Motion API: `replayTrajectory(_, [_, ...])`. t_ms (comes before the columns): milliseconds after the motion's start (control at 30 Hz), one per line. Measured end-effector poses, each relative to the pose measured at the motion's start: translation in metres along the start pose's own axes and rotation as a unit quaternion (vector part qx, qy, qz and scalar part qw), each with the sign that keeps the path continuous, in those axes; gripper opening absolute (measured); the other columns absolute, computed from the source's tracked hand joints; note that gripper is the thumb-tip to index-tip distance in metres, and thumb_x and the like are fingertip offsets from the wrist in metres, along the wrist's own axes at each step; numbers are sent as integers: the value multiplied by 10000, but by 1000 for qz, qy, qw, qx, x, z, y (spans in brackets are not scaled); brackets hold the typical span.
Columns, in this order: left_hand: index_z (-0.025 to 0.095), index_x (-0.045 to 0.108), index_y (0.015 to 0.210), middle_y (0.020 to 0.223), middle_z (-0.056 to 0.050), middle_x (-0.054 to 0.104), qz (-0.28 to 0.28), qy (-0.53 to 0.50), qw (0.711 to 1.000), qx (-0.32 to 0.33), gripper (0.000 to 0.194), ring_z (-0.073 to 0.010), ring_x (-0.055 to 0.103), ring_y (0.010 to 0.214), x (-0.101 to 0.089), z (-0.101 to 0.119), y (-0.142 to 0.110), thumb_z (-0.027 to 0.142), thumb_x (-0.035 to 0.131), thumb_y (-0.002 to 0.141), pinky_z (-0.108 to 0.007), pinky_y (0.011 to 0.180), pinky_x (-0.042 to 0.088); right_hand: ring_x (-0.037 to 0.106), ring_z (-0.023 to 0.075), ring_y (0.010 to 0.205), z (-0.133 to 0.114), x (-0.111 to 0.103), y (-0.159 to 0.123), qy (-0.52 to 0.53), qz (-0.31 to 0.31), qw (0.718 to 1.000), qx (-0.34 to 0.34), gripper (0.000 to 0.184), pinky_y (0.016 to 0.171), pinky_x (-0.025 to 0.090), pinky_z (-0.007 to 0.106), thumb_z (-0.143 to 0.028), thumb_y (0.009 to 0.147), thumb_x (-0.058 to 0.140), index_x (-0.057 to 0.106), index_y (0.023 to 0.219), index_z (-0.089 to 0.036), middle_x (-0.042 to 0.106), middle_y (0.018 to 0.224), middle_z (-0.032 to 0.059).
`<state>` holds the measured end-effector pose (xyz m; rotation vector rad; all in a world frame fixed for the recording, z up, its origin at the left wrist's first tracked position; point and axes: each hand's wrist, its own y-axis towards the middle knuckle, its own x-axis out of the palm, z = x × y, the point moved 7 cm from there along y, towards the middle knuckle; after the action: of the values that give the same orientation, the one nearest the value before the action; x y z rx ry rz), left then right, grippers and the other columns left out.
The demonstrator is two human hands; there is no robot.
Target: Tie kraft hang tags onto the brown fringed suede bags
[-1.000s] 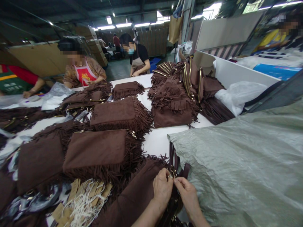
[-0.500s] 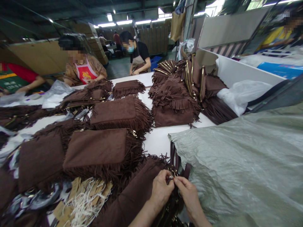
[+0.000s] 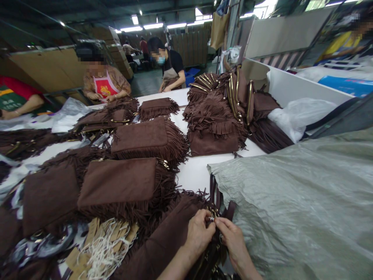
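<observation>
My left hand (image 3: 199, 230) is closed, its thumb and fingers pinched together at the top corner of a brown fringed bag (image 3: 163, 237). Facing it, my right hand (image 3: 234, 237) pinches too, its fingertips almost meeting the left ones. Between the fingertips is something small and whitish, too small to name. Gold-coloured metal hardware (image 3: 215, 212) shows just above the fingers, next to dark brown straps (image 3: 214, 192). To the left of the bag lies a heap of brown card tags with white strings (image 3: 106, 247).
Stacks of brown fringed bags (image 3: 119, 181) cover the white table (image 3: 192, 175). A larger pile of bags (image 3: 215, 128) stands farther back. A grey-green plastic sheet (image 3: 297, 194) bulges on the right. Across the table, one person (image 3: 106, 83) and another in a mask (image 3: 173, 70) work.
My hands stay almost in place, with only slight finger movement. Across the table, the person in the red-and-pink apron has shifted and brought the hands together; the red-sleeved person's arm has moved left.
</observation>
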<state>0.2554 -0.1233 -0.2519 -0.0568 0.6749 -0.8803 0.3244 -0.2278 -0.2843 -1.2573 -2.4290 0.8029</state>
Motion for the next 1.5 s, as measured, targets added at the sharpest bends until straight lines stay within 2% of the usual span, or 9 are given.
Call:
replayTrajectory(167, [191, 575, 774, 753, 9, 590, -22, -67, 997, 27, 173, -119, 529, 692, 0, -4, 2, 189, 404, 750, -219, 660, 391, 425, 108, 452, 1, 1, 2, 14, -10, 1000, 1, 315, 414, 253, 222, -469, 555, 643, 655, 683, -182, 564, 517, -32])
replayTrajectory(333, [192, 581, 739, 717, 13, 578, -10, -44, 999, 20, 160, -121, 524, 675, 5, -13, 8, 138, 435, 701, -221, 655, 384, 395, 93, 420, 0, 0, 2, 3, -4, 1000, 0, 319, 397, 233, 222, -467, 555, 644, 657, 684, -175, 555, 511, -33])
replayTrajectory(533, [188, 544, 690, 709, -5, 558, -5, 15, 999, 45, 171, -132, 519, 686, 7, -7, 8, 115, 394, 725, -235, 667, 373, 304, 63, 390, 1, -1, 1, 4, -5, 1000, 7, 325, 385, 185, 213, -476, 550, 623, 635, 666, -172, 490, 495, -53])
replayTrajectory(633, [187, 513, 692, 702, -7, 547, 20, 19, 999, 19, 155, -136, 509, 676, 0, -10, 5, 111, 383, 730, -244, 659, 369, 284, 70, 375, 0, -1, 1, -16, -25, 999, -11, 352, 384, 189, 212, -513, 601, 574, 613, 674, -171, 372, 422, -84])
replayTrajectory(700, [189, 484, 675, 654, 7, 521, 37, -12, 999, -16, 135, -130, 496, 642, -6, -17, 2, 111, 386, 724, -238, 632, 365, 333, 89, 379, -4, -3, 2, -57, -34, 997, -42, 362, 386, 237, 223, -522, 636, 539, 609, 706, -173, 402, 429, -74])
replayTrajectory(833, [193, 447, 663, 527, 55, 423, 56, -96, 990, -86, 109, -107, 430, 513, -18, -32, -3, 119, 386, 716, -214, 539, 337, 556, 179, 634, -26, -6, 1, -178, -18, 971, -161, 282, 581, 427, 279, -439, 699, 506, 627, 761, -192, 622, 694, 32])
replayTrajectory(967, [188, 443, 678, 517, 67, 413, 74, -139, 982, -105, 82, -96, 411, 478, -25, -41, -6, 136, 392, 716, -205, 507, 325, 576, 197, 797, -44, 4, -3, -270, -24, 927, -258, 218, 737, 448, 307, -330, 751, 467, 641, 795, -205, 616, 813, 59])
replayTrajectory(1267, [181, 445, 686, 547, 62, 435, 83, -177, 977, -85, 70, -86, 412, 476, -26, -40, -6, 141, 393, 711, -203, 500, 331, 574, 166, 733, -49, 31, -7, -380, -56, 872, -304, 197, 707, 459, 296, -235, 786, 414, 609, 789, -206, 538, 845, 50])
replayTrajectory(1500, [175, 446, 668, 529, 67, 419, 75, -178, 976, -102, 83, -81, 399, 463, -29, -42, -4, 114, 397, 694, -203, 496, 329, 562, 170, 756, -43, 32, -2, -371, -70, 877, -298, 168, 713, 450, 292, -216, 789, 398, 548, 716, -204, 529, 789, 38])
